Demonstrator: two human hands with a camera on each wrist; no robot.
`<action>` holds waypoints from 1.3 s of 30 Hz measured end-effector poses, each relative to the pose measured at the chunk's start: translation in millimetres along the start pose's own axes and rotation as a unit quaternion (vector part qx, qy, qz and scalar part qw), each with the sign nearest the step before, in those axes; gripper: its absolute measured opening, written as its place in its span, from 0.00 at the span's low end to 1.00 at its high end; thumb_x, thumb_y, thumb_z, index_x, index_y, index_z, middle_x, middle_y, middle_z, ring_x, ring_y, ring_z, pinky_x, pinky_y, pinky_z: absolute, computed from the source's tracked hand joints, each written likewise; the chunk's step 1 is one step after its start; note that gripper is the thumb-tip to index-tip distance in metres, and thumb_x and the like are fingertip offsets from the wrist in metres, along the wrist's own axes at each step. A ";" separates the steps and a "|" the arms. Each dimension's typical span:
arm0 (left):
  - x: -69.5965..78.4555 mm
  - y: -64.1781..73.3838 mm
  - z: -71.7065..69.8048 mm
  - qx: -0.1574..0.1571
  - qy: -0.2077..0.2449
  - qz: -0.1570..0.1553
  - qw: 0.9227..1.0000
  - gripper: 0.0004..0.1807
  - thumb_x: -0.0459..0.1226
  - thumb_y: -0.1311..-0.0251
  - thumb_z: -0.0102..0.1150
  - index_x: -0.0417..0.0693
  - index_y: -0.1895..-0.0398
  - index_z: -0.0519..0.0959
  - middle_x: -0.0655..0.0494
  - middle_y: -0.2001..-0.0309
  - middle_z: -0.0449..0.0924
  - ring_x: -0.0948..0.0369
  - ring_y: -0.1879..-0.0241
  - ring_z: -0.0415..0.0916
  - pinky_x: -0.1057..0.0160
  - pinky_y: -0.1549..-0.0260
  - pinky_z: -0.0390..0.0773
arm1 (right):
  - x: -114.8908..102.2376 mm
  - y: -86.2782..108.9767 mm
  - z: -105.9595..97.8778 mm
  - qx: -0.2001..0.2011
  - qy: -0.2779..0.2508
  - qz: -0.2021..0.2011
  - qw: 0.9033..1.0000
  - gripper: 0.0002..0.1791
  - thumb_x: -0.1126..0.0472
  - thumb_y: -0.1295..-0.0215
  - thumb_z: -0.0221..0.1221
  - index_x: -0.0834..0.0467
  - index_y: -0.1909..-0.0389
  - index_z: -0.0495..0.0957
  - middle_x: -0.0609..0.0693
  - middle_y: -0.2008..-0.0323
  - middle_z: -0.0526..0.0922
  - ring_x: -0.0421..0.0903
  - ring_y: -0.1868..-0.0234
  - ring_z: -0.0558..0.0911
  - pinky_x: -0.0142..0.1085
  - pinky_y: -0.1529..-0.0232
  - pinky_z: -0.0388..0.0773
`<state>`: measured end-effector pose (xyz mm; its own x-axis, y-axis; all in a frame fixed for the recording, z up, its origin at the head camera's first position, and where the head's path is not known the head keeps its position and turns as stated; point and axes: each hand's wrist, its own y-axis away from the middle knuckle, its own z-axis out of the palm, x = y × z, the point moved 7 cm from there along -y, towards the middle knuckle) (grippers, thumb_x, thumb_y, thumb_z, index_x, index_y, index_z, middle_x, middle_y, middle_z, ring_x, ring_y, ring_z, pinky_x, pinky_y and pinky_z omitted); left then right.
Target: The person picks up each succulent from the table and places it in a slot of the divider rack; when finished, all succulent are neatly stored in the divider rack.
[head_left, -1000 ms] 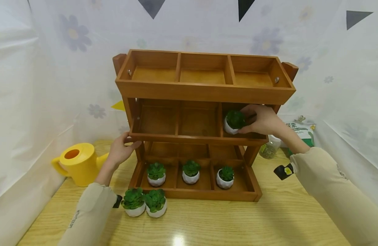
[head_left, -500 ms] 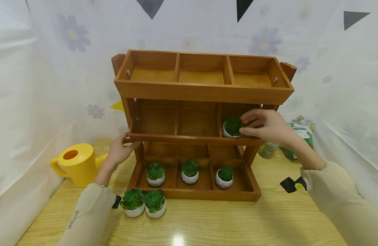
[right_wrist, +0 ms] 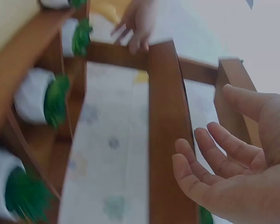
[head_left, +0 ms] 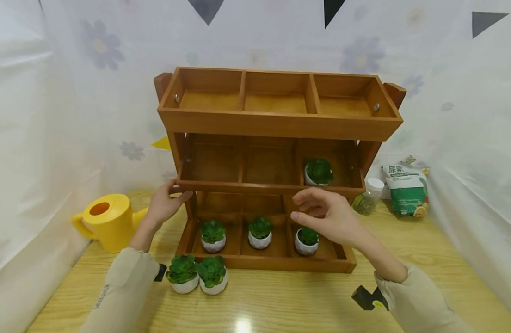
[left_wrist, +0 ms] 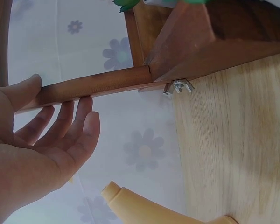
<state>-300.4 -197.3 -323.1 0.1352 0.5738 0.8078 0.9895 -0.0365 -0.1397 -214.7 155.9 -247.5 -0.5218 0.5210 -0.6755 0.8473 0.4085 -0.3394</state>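
A three-tier wooden plant shelf [head_left: 280,125] stands on the table, each tier split into three compartments. My left hand [head_left: 168,202] grips its left upright [left_wrist: 100,85], thumb on one side and fingers on the other. In the middle tier's right compartment sits a succulent in a white pot [head_left: 319,172]. My right hand [head_left: 330,215] is below it, apart from the pot, fingers loosely bent with nothing in them. Three more potted succulents, left [head_left: 212,236], centre [head_left: 260,232] and right [head_left: 306,242], occupy the bottom tier; my right hand overlaps the last.
Two potted succulents, one [head_left: 183,274] beside another [head_left: 212,275], stand on the table before the shelf's left front. A yellow watering can [head_left: 111,224] is at the left. Behind the right side are a lidded jar [head_left: 367,198] and a green-white bag [head_left: 407,190].
My right hand has let go of the succulent in the middle tier's right compartment and moved down, toward me. The pot stays there, nearer the front edge. My left hand keeps its grip.
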 end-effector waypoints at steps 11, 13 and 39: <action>0.6 0.3 1.0 -0.005 0.007 0.001 1.000 0.30 0.43 0.31 0.53 0.39 0.31 0.62 0.33 0.37 0.65 0.38 0.40 0.65 0.41 0.48 0.73 | 11.7 16.0 103.9 -0.070 -0.122 0.036 0.989 0.15 0.56 0.39 0.66 0.56 0.53 0.80 0.49 0.57 0.82 0.44 0.61 0.82 0.35 0.61 0.80; 0.5 0.2 0.7 -0.005 0.006 -0.001 1.000 0.30 0.43 0.31 0.52 0.39 0.31 0.61 0.33 0.37 0.65 0.37 0.40 0.66 0.41 0.48 0.73 | 12.9 17.4 122.3 -0.081 -0.119 0.039 0.989 0.16 0.56 0.40 0.67 0.57 0.54 0.80 0.51 0.57 0.82 0.45 0.61 0.82 0.36 0.61 0.80; -0.2 1.0 1.6 -0.010 0.012 -0.004 1.000 0.31 0.44 0.31 0.52 0.39 0.30 0.61 0.33 0.36 0.64 0.37 0.42 0.68 0.42 0.48 0.73 | 12.9 24.0 216.5 -0.094 -0.025 0.055 0.994 0.30 0.52 0.53 0.74 0.58 0.51 0.75 0.46 0.58 0.79 0.41 0.57 0.77 0.32 0.56 0.76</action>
<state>-299.5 -196.1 -324.2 0.1290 0.5542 0.8223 0.9913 -0.0490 -0.1225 -179.6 10.1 -406.1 -0.4181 0.5347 -0.7344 0.8626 0.4872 -0.1364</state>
